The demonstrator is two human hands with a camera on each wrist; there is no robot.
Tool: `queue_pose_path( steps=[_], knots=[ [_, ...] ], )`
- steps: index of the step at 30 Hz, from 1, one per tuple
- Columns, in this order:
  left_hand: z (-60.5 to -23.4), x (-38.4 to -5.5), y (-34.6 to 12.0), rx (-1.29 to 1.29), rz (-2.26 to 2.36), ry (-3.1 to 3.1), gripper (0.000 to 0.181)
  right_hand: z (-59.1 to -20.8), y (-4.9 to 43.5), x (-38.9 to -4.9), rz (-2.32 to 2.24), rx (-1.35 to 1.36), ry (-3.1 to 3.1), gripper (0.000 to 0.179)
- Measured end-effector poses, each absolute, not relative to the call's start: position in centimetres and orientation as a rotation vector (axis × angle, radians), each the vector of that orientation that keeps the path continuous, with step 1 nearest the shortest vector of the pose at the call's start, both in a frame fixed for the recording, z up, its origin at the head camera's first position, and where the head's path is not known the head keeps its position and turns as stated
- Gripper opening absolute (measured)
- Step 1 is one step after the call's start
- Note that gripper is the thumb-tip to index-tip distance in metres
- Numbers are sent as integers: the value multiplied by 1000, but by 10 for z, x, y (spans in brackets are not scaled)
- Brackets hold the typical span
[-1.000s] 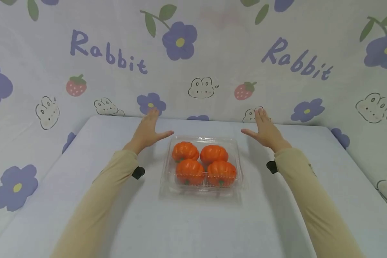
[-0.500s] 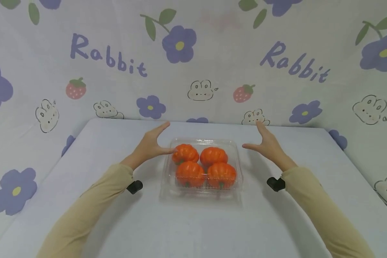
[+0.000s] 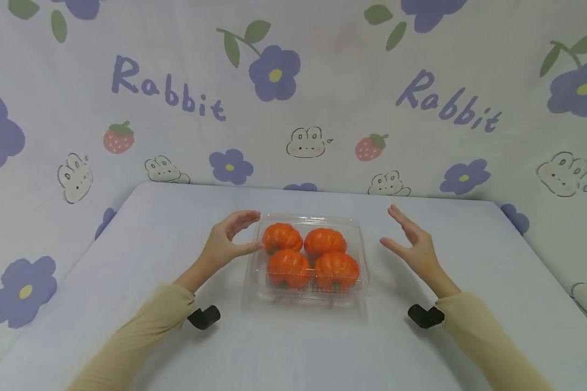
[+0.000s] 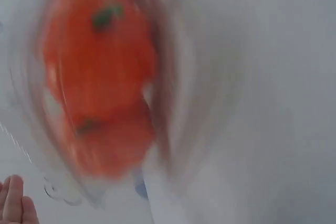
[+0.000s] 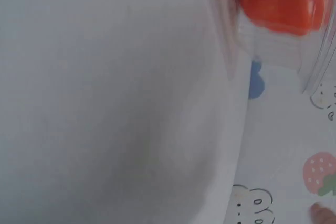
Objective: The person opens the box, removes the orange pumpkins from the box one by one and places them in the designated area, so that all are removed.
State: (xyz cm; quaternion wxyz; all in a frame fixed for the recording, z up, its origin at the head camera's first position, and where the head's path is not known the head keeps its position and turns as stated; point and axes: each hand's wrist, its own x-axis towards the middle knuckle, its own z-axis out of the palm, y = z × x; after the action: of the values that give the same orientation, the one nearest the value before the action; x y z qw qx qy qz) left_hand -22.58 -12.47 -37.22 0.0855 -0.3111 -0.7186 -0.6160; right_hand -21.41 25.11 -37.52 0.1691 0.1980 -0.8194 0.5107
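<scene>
A clear plastic clamshell box (image 3: 307, 220) with several small orange pumpkins (image 3: 336, 270) inside sits mid-table in the head view. My left hand (image 3: 227, 239) is at its left side, thumb and fingers spread apart in a C shape, fingertips right at the box's edge. On the other side, my right hand (image 3: 416, 250) stands a little away from the box, its thumb and fingers parted with nothing between them. Blurred pumpkins (image 4: 100, 61) fill much of the left wrist view, with fingertips (image 4: 14, 200) in its corner. The right wrist view catches the box's end (image 5: 278, 45).
The box rests on a white-covered table (image 3: 293, 347). Behind and beside it hangs a white cloth (image 3: 176, 136) printed with flowers, rabbits and strawberries. A black wrist camera (image 3: 205, 316) is strapped under the left sleeve, and another black camera (image 3: 425, 316) under the right.
Both hands have drawn back from the far edge toward me, down along the box's sides. The left fingers have bent inward toward the box. The box has stayed in place.
</scene>
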Motion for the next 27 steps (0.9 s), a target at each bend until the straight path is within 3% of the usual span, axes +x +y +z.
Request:
queue_pose_path(
  steps=[6,13,18,27],
  knots=[
    [-397,-208,-114,-1066,-2040,-1899,67,-375,246,-195,1506,578,-2298,64],
    [-407,-198,-118,-1034,-1938,-1974,61,-395,248,-197,1557,576,-2307,61],
    [-413,-193,-121,-1049,-1922,-2038,79,-417,251,-198,1646,664,-2269,62],
    [-442,-197,-119,-1077,-1786,-2085,97,-430,240,-194,1725,867,-2191,69]
  ],
)
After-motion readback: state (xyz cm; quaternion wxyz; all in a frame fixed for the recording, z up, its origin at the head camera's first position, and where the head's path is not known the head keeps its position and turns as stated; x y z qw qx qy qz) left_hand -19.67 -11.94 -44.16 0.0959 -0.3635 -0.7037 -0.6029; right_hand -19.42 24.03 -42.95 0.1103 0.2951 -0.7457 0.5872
